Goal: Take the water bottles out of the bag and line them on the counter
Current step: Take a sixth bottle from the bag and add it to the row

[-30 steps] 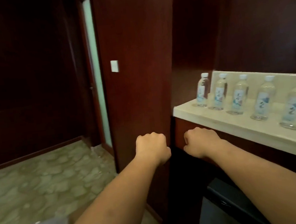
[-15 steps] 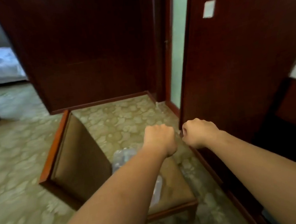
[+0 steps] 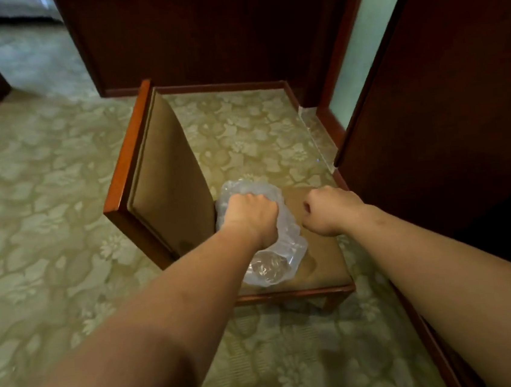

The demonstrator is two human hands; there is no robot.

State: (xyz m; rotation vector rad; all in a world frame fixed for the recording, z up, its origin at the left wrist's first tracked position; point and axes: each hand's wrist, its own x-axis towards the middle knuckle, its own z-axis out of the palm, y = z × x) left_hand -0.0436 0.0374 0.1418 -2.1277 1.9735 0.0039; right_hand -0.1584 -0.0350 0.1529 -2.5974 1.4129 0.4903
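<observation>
A clear plastic bag (image 3: 288,244) lies on the brown padded seat of a wooden chair (image 3: 323,266). Through the plastic near its front end I make out the round base of a water bottle (image 3: 266,267); the rest of the contents is too crumpled over to tell. My left hand (image 3: 250,216) is a closed fist over the bag's far end and hides part of it; whether it touches the plastic is unclear. A little right of the bag, my right hand (image 3: 328,211) hovers over the seat as a fist holding nothing. The counter is out of view.
The chair's backrest (image 3: 164,177) stands to the left of the bag. Dark wood wall panels (image 3: 427,96) rise close on the right and behind. Green patterned carpet (image 3: 43,199) covers the floor around the chair.
My view has swung from the counter with its row of bottles down to the chair. Both fists have dropped toward the seat, the left one coming over the bag.
</observation>
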